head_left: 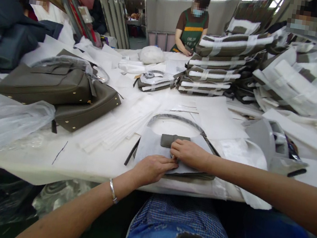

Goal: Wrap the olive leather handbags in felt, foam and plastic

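A handbag [202, 176] lies flat at the near table edge, its curved handle [176, 117] wrapped in clear film. White tissue paper [150, 145] covers most of the bag's upper face. On the paper sits an olive flap tab [167, 140] with a raised band. My right hand [190, 154] grips the tab's near right part, fingertips bent together. Stretched nearly flat, my left hand [154, 169] rests on the paper just below, its fingertips meeting the right hand's. What lies under the fingertips is hidden.
Olive handbags [50, 83] lie at left beside plastic wrap [6, 120]. White sheets [121, 125] spread over the table. Wrapped bags [210, 73] are stacked at the back right. A grey holder [265, 141] stands at right. A co-worker [192, 24] stands across the table.
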`<state>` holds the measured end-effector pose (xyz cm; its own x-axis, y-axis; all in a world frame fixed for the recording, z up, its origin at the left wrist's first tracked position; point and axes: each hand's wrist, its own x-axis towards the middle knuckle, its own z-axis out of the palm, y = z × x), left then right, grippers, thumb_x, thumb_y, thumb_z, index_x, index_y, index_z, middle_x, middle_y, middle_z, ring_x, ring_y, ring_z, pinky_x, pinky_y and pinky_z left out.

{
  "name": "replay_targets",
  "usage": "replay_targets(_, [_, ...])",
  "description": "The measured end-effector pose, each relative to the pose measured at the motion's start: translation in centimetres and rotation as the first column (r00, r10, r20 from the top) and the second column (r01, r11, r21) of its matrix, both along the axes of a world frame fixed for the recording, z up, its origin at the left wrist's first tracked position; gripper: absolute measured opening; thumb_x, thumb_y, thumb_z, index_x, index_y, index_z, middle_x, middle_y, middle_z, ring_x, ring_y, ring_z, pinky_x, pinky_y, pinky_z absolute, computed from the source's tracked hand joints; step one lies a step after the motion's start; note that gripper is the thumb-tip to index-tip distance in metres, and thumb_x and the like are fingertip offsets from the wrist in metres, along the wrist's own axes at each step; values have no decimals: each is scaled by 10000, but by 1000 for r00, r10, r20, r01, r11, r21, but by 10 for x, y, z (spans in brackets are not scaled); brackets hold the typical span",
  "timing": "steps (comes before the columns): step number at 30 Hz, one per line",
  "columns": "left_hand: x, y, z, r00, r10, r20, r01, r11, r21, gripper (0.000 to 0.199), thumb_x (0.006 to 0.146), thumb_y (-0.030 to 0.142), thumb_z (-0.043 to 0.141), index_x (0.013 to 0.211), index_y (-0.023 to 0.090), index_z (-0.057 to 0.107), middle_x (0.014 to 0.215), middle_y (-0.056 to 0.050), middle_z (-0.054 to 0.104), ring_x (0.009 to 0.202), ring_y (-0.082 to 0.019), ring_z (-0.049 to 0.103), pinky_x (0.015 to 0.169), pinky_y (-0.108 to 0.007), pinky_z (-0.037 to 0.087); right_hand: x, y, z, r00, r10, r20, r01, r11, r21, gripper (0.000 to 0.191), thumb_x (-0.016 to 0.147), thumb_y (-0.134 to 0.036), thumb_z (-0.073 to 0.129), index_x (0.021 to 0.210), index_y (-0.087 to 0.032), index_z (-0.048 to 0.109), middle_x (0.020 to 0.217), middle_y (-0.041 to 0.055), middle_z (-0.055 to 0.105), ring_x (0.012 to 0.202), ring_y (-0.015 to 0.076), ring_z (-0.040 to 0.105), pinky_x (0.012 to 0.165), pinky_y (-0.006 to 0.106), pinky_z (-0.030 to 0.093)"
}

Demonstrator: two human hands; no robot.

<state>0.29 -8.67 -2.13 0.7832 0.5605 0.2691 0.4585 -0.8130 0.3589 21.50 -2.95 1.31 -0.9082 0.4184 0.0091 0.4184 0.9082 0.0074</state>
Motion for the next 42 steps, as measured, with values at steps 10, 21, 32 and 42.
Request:
replay_targets(10, [-2, 0, -6, 1000, -3, 14, 2, 998, 63, 428, 938, 88, 461, 1320, 250, 569, 1314, -27, 648, 1123, -193, 653, 958, -342, 561, 35, -5, 22, 949, -275, -156, 236, 944, -229, 183, 974, -282, 545, 1051, -222, 700, 1013, 23, 713, 909, 137, 654, 805, 233, 484])
replay_targets(21, [-3, 7, -14, 1000, -5, -10, 8, 942, 335, 408, 967, 137, 416, 1324, 266, 565, 1279, 5, 669, 1087, -160, 673, 946, -293, 566, 245, 50, 47, 373, -868, -328, 924, 380, 45, 306, 938, -135, 489, 1206, -116, 636, 1266, 171, 630, 1230, 275, 539, 1080, 426, 372])
replay_targets(32, [-6, 8, -12, 1000, -24, -13, 27, 944, 330, 393, 973, 152, 414, 1322, 253, 564, 1273, -5, 671, 1110, -138, 661, 953, -240, 546, 382, 40, 17, -44, -997, -69, 999, -46, 26, 334, 948, -339, 604, 1239, -175, 586, 1272, 100, 591, 1089, 233, 609, 916, 453, 535])
replay_targets(42, [2, 0, -2, 994, 29, 108, -48, 982, 182, 405, 925, 77, 424, 1235, 244, 624, 1205, -38, 706, 1060, -175, 679, 916, -313, 580, 329, 17, 70, 43, -916, -399, 992, -8, 125, 430, 1028, -253, 279, 1319, -94, 553, 1297, 250, 585, 1185, 398, 563, 962, 577, 448])
